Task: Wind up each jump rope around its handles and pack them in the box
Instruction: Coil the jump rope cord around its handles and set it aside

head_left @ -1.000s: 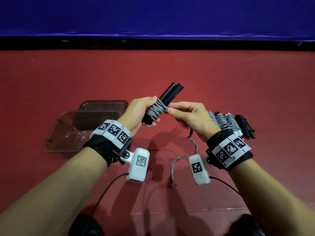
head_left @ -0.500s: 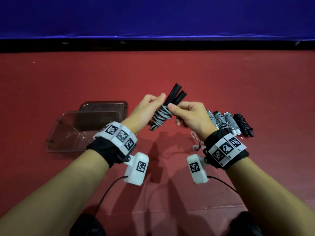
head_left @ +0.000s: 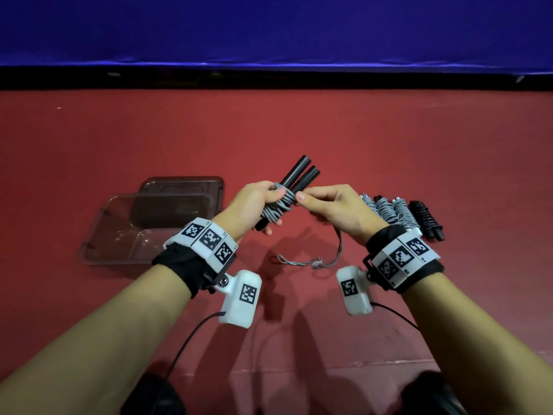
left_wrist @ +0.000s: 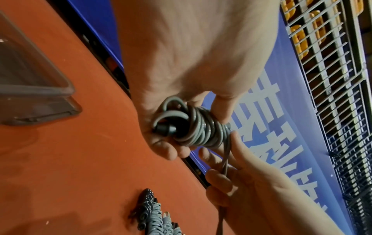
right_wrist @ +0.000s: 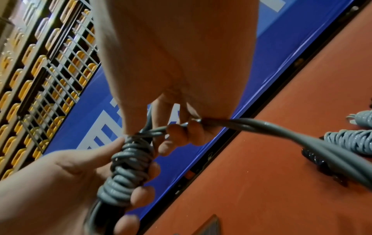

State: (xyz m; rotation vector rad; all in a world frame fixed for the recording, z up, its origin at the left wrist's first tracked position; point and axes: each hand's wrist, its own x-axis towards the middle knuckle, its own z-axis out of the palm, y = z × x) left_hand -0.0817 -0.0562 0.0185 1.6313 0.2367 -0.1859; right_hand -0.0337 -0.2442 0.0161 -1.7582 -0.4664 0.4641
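My left hand (head_left: 263, 202) grips a pair of black jump rope handles (head_left: 302, 175) held together, with grey rope (head_left: 276, 208) coiled round their lower part (left_wrist: 201, 128). The handles tilt up and to the right above the red table. My right hand (head_left: 326, 205) pinches the doubled loose grey rope (right_wrist: 261, 125) just right of the coils. The rope's free end (head_left: 317, 260) trails down onto the table between my wrists. The clear plastic box (head_left: 119, 232) stands open at the left, and nothing shows inside it.
Several wound jump ropes (head_left: 398, 211), grey ones and a black one (head_left: 426, 218), lie side by side on the table to the right of my right hand. The box's dark lid (head_left: 182, 184) lies behind the box. A blue barrier (head_left: 269, 31) runs along the table's far edge.
The bundle of handles has been turned and lifted slightly. My right hand has carried the rope round it once more, and the loose tail on the table has grown shorter.
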